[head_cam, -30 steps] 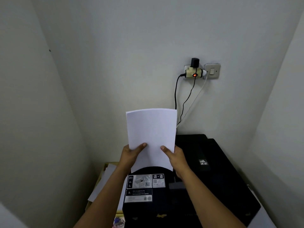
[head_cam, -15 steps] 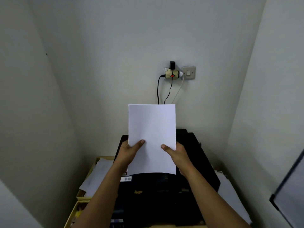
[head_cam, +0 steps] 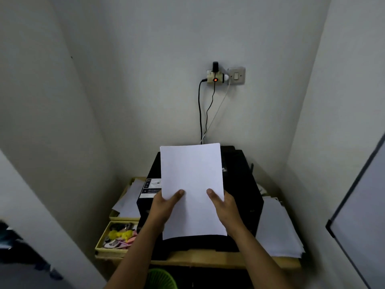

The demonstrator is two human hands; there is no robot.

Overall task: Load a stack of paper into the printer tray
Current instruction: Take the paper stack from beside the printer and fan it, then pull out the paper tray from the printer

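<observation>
I hold a white paper stack [head_cam: 191, 176] upright over the black printer [head_cam: 241, 197], which sits on a wooden table in a wall corner. My left hand [head_cam: 166, 207] grips the stack's lower left edge, thumb on the front. My right hand [head_cam: 225, 207] grips the lower right edge the same way. The paper hides most of the printer's top; its tray is not visible.
Loose white sheets [head_cam: 277, 230] lie right of the printer, and more papers [head_cam: 129, 197] lie to its left. A yellow box [head_cam: 116, 236] of small coloured items sits at the front left. Cables [head_cam: 201, 113] drop from a wall socket [head_cam: 215, 77]. A green basket [head_cam: 161, 278] stands below the table.
The view has pulled back and tilted down, showing more of the table. The paper stack has come lower, now covering the printer's top instead of standing above it. Both hands keep their grip.
</observation>
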